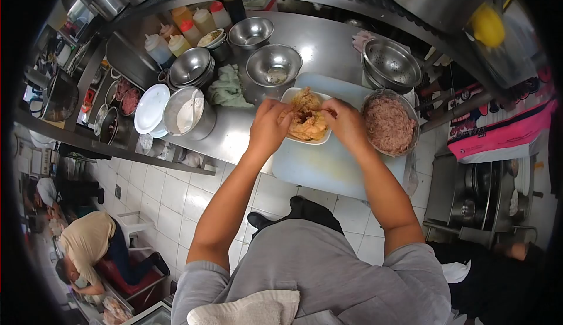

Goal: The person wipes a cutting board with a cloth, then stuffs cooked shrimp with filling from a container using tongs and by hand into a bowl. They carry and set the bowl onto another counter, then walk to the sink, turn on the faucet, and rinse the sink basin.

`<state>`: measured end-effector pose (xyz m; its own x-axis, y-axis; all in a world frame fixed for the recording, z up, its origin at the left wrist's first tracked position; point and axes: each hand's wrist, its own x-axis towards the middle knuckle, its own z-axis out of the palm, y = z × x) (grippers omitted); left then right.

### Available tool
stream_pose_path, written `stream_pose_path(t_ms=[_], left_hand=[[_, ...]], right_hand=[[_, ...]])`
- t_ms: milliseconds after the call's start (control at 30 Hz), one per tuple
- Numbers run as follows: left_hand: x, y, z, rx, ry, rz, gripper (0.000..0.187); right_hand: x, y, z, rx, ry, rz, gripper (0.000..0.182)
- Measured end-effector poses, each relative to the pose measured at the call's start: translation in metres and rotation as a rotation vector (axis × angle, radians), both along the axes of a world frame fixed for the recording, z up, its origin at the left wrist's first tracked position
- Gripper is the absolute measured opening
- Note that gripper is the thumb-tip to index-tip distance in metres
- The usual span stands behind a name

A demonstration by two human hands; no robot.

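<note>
A white dish [321, 142] stands on the pale cutting board [311, 169], heaped with lumpy golden-orange food [308, 128] that has a dark hollow in its middle. My left hand [270, 125] is at the dish's left side, its curled fingertips against the food. At the right side, my right hand [347, 125] has thumb and fingers pinched together by the rim. What lies between the fingers of either hand is too small to make out. Just right of my right hand, a bowl of ground meat [389, 122] sits on the board's edge.
Steel bowls [274, 65], a green cloth [226, 85], a pot of white powder [189, 112] and squeeze bottles [179, 44] stand left and behind. Stacked colanders [392, 62] are at back right. A shelf [281, 1] overhangs the counter. A person [91, 243] bends at lower left.
</note>
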<state>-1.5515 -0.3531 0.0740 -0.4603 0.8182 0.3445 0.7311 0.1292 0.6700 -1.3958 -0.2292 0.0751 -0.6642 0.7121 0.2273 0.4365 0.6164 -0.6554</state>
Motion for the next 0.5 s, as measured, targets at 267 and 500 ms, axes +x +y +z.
stream_pose_path(t_ms=[267, 500], left_hand=[[-0.02, -0.028, -0.067, -0.037, -0.652, 0.25, 0.034], [-0.009, -0.024, -0.045, -0.159, -1.152, 0.128, 0.04]], right_hand=[[0.016, -0.013, 0.005, 0.05, 0.114, 0.036, 0.016], [0.048, -0.02, 0.01, -0.221, 0.204, -0.098, 0.016]])
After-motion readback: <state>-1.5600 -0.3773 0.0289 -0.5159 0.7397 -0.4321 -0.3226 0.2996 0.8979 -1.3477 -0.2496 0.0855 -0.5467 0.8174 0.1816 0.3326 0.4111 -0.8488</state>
